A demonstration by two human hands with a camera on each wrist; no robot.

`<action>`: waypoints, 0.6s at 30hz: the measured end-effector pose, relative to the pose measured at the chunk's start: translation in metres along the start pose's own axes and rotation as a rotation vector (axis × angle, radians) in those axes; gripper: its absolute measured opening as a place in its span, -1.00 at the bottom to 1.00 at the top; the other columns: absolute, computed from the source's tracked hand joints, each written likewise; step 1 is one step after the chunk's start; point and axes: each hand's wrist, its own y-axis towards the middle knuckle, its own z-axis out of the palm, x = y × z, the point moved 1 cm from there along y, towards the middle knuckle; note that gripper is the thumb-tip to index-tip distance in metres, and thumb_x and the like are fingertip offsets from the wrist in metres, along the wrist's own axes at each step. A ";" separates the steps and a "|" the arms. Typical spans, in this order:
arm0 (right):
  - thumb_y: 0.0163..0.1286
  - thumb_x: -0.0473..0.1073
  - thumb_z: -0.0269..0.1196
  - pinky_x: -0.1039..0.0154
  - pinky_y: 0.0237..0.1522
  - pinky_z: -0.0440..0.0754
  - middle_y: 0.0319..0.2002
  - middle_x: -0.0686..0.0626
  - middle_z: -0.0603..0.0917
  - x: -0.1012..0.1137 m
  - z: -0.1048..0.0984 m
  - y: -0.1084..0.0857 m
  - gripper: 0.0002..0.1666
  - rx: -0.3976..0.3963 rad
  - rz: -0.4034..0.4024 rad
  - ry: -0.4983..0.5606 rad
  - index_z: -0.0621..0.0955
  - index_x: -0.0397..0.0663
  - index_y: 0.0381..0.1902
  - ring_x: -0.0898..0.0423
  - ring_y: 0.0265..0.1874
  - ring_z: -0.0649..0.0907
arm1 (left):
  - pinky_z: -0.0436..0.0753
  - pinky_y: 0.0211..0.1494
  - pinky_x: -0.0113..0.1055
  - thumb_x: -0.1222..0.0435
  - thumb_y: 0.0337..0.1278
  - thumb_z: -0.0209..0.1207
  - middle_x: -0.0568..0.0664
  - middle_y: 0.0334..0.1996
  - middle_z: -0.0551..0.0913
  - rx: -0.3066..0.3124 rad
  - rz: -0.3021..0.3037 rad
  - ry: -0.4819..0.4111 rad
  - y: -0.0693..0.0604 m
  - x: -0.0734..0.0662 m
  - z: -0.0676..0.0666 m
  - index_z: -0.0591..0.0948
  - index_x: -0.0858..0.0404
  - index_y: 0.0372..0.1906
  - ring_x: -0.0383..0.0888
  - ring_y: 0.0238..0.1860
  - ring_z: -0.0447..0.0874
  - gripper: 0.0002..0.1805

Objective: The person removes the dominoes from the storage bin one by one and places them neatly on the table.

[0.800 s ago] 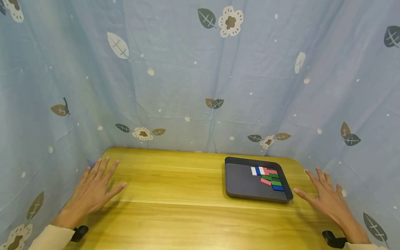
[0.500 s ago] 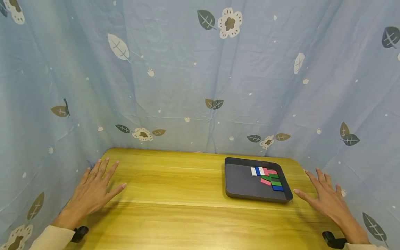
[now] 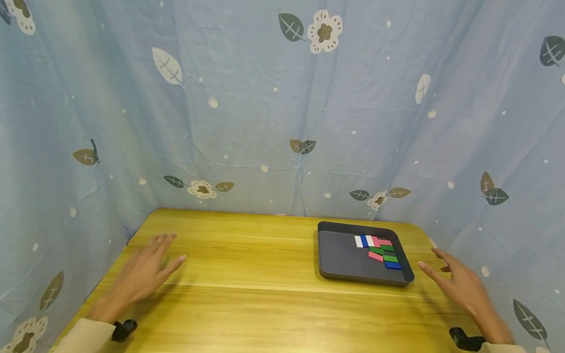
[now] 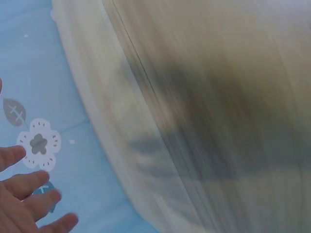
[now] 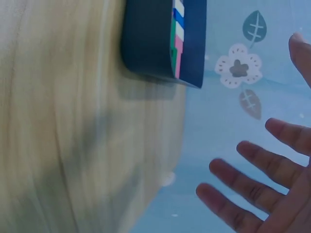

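A dark grey tray [image 3: 346, 255] lies on the right part of the wooden table, with several small white, blue, pink and green blocks in its right half, among them a pink block [image 3: 375, 256] and a blue block [image 3: 393, 265]. Just right of the tray, the right hand [image 3: 463, 289] hovers with thumb and fingers spread apart, holding nothing. Over the table's left side the left hand [image 3: 137, 277] is raised, slightly blurred, its fingers extended and empty. The right wrist view shows the tray [image 5: 148, 41] edge-on near the right hand [image 5: 272, 179]; the left wrist view shows fingers of the left hand [image 4: 34, 199].
The yellow wooden table [image 3: 247, 274] has rounded far corners. A blue curtain [image 3: 247, 117] with leaf and flower prints hangs behind it and along both sides. Black straps with small devices sit at both wrists.
The left hand has moved a little to the right, inward over the table. The right hand has shifted slightly, its fingers now less fanned in the head view. The tray and blocks stay put.
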 end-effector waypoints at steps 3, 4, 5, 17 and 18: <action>0.51 0.41 0.10 -0.25 -0.22 0.63 0.30 -0.55 0.42 -0.004 0.008 0.001 0.06 -0.012 0.001 0.067 0.24 -0.37 0.53 -0.41 -0.01 0.64 | 0.31 0.27 0.45 -0.13 0.53 0.05 0.48 0.41 0.33 -0.014 -0.005 -0.069 0.003 -0.004 0.005 0.31 0.42 0.51 0.50 0.34 0.34 -0.20; 0.51 0.39 0.11 -0.22 -0.23 0.64 0.28 -0.55 0.44 -0.005 0.011 0.001 0.04 -0.014 0.005 0.090 0.25 -0.37 0.53 -0.40 -0.03 0.65 | 0.32 0.27 0.43 -0.12 0.53 0.05 0.47 0.40 0.35 -0.017 -0.010 -0.093 0.003 -0.005 0.007 0.32 0.42 0.50 0.49 0.33 0.36 -0.21; 0.52 0.38 0.11 -0.21 -0.22 0.66 0.28 -0.55 0.45 -0.006 0.013 0.001 0.03 -0.012 0.007 0.111 0.25 -0.36 0.53 -0.40 -0.03 0.65 | 0.33 0.28 0.42 -0.12 0.54 0.05 0.45 0.40 0.36 -0.018 -0.018 -0.118 0.004 -0.006 0.008 0.33 0.41 0.49 0.48 0.33 0.37 -0.22; 0.58 0.31 0.07 -0.01 -0.20 0.70 0.36 -0.43 0.41 -0.021 0.046 0.002 -0.08 0.045 0.015 0.355 0.17 -0.12 0.63 -0.34 0.09 0.57 | 0.57 0.11 0.22 -0.01 0.55 0.10 0.28 0.32 0.52 0.013 0.005 -0.331 0.016 -0.028 0.032 0.41 0.34 0.45 0.25 0.17 0.59 -0.36; 0.59 0.28 0.08 0.01 -0.20 0.70 0.36 -0.43 0.41 -0.022 0.048 0.002 -0.10 0.049 0.011 0.378 0.16 -0.10 0.63 -0.32 0.09 0.57 | 0.58 0.10 0.20 0.00 0.55 0.10 0.27 0.32 0.52 0.015 0.011 -0.346 0.016 -0.030 0.034 0.41 0.33 0.46 0.23 0.17 0.59 -0.37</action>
